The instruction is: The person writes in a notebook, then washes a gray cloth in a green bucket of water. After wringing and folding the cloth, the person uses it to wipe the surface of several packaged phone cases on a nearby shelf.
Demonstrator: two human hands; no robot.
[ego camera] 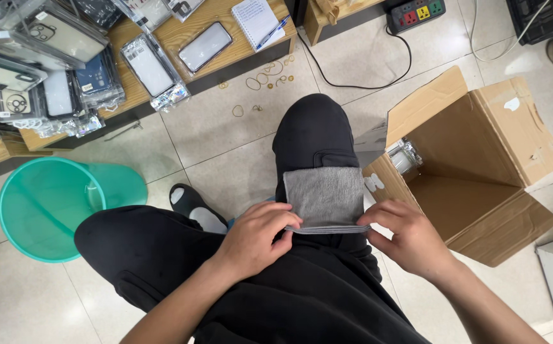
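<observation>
A folded grey cloth [323, 194] lies flat on my right thigh, over black trousers. My left hand [258, 237] pinches the cloth's near left corner between thumb and fingers. My right hand [406, 237] grips the near right corner the same way. Both hands hold the near edge, which looks like several thin layers stacked together. The far edge of the cloth rests toward my knee [313, 124].
An open cardboard box [480, 165] stands on the tiled floor right of my leg, with a clear-wrapped item [404, 156] inside. A teal plastic bin [50, 207] sits at left. A low wooden shelf [181, 35] holds packaged phone cases and a notepad. Rubber bands and a cable lie beyond.
</observation>
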